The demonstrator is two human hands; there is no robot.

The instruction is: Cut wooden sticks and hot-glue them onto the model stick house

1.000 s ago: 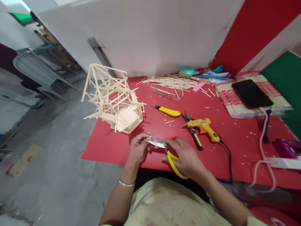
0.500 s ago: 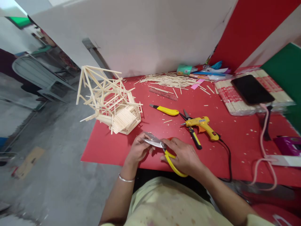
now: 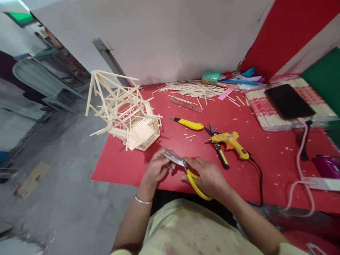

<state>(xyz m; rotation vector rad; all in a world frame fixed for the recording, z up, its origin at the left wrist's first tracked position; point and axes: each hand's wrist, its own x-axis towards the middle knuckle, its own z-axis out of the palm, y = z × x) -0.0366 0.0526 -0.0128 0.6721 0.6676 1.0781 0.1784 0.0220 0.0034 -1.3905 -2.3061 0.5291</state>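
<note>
In my right hand is a pair of scissors with yellow handles, the fingers wrapped round them. Their metal blades point left, and the tips reach the fingers of my left hand. That hand is closed in a pinch by the blades; whatever lies between its fingertips is too small or hidden to name. Beyond my left hand stands a model built of thin wooden sticks, with an open frame leaning up on its left side.
A yellow utility knife, cutting pliers and a corded glue gun lie on the red tabletop. Loose sticks and a ruler are farther back. A phone rests on packed sticks.
The scissor blades have drawn closer together. Both hands stay almost in place, and the view has shifted slightly.
</note>
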